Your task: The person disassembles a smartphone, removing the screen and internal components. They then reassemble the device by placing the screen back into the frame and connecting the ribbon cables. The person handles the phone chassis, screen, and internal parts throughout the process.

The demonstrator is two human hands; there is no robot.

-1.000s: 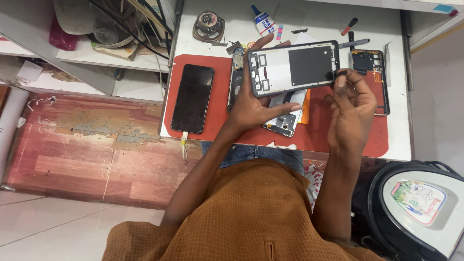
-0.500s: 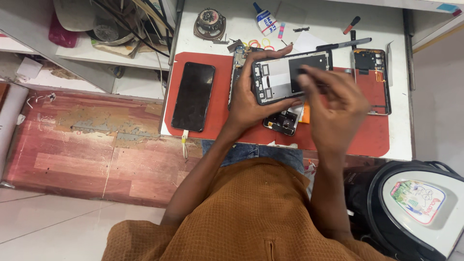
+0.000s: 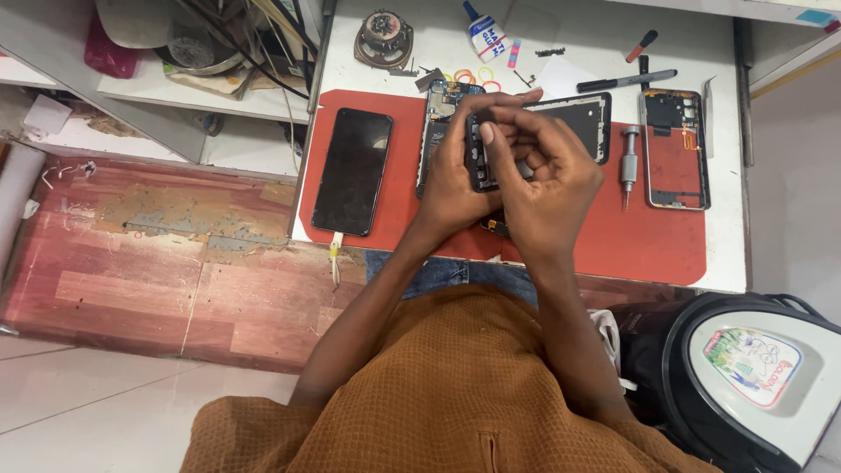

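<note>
- Compared with a second ago, the right hand [image 3: 547,180] has moved left from the red mat's [image 3: 613,241] right side and now curls over the opened phone frame [image 3: 561,123].
- The left hand [image 3: 455,180] stays clamped on that frame, above the table's middle.
- The work has shifted to the frame's left end.
- The fingers hide the contact point; any small part pinched there cannot be seen.

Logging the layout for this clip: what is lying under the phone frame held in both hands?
Under the phone frame lies the red mat, with a dark component peeking out below the left hand. Anything directly beneath the right hand is covered.
</note>
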